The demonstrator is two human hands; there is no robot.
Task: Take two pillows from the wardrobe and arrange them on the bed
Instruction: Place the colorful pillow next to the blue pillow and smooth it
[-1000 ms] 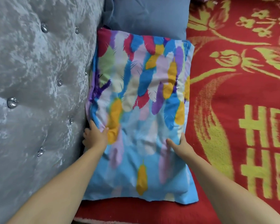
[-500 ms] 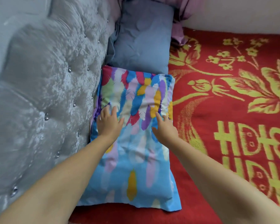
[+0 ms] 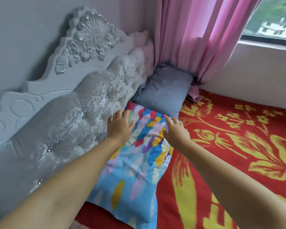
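Head view: flat hands (image 3: pixel 120 125) press soft feather-print pillow (image 3: pixel 135 162).

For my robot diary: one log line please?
step: smoothing | left hand: flat on colourful feather-print pillow | right hand: flat on it | plain blue-grey pillow: beyond

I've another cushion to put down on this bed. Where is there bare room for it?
The red blanket lies bare right of the feathered pillow, out to the wall under the window. Along the headboard it is crowded: the feathered pillow under the left hand and right hand, then the blue pillow wedged against the curtain.
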